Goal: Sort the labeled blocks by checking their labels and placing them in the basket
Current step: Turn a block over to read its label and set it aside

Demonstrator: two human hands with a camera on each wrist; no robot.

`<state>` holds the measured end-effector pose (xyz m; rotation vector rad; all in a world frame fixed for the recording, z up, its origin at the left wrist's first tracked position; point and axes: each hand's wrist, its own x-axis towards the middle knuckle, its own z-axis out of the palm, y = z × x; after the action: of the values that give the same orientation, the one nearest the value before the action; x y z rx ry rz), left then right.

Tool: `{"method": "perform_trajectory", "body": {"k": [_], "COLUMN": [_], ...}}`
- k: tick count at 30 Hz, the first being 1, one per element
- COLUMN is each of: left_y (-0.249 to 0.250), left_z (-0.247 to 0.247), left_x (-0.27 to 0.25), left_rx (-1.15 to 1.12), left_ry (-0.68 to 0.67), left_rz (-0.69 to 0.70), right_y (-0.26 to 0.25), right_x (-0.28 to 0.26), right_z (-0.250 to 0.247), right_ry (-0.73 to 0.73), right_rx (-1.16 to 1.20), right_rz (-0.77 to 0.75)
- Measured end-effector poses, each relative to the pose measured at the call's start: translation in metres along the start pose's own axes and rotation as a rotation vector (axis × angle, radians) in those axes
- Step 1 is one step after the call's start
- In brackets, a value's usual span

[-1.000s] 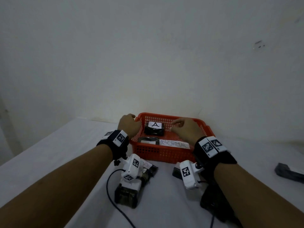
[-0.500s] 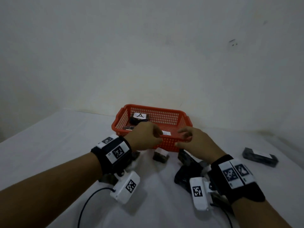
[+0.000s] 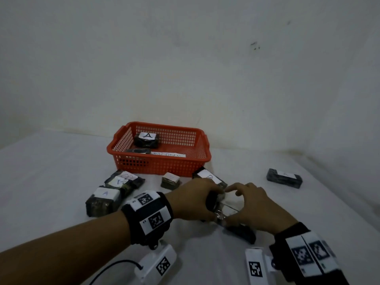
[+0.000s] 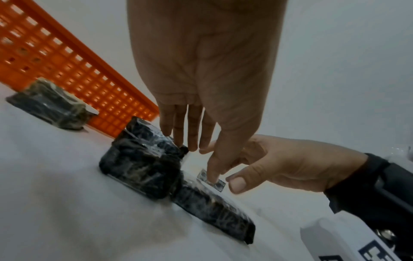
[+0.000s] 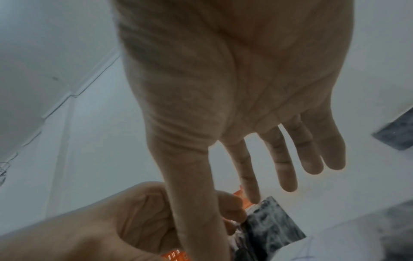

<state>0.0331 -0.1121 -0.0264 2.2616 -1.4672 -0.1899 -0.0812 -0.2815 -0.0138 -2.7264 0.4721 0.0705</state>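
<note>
An orange basket (image 3: 158,164) stands at the back with a block marked A (image 3: 147,139), a second block (image 3: 137,150) and a paper reading NORMAL (image 3: 168,155) inside. In front of it a long dark block with a white label (image 3: 242,233) lies on the white table. My left hand (image 3: 212,204) grips its far end, fingers over the edge and thumb (image 4: 212,174) on top of the block (image 4: 214,208). My right hand (image 3: 226,205) pinches it between index and thumb; its index tip (image 5: 254,199) touches the block's corner (image 5: 268,227).
Several labeled blocks lie on the table: a cluster at the left (image 3: 102,200), a small one (image 3: 170,180), one just behind my hands (image 3: 209,176) and one far right (image 3: 284,177). The basket's front wall (image 4: 67,58) is close behind the blocks.
Both hands have come back from the basket to the table in front of it and closed on the long block. The head view has tilted down.
</note>
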Motion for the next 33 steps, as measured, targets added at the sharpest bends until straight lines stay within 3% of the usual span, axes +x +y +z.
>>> {"method": "perform_trajectory", "body": {"k": [6,11,18,26,33], "left_y": [0.025,0.026,0.024,0.010,-0.018], "left_z": [0.015,0.025,0.023,-0.005,-0.041], "left_x": [0.012,0.021,0.025,0.018,0.003], "left_rx": [0.088,0.168,0.141,-0.015,-0.362], "left_ry": [-0.041,-0.094,-0.092,0.057,0.212], "left_rz": [0.132,0.085,0.081,0.073,-0.050], "right_y": [0.022,0.032,0.037,0.023,0.004], "right_x": [-0.010,-0.009,-0.006,-0.003,0.025], "right_z": [0.009,0.010,0.010,-0.011,-0.019], "right_ry": [-0.043,0.019,-0.009,0.060,0.149], "right_rx": [-0.017,0.059,0.118,0.268,0.445], "right_rz": [0.046,0.030,0.029,-0.066,-0.206]}}
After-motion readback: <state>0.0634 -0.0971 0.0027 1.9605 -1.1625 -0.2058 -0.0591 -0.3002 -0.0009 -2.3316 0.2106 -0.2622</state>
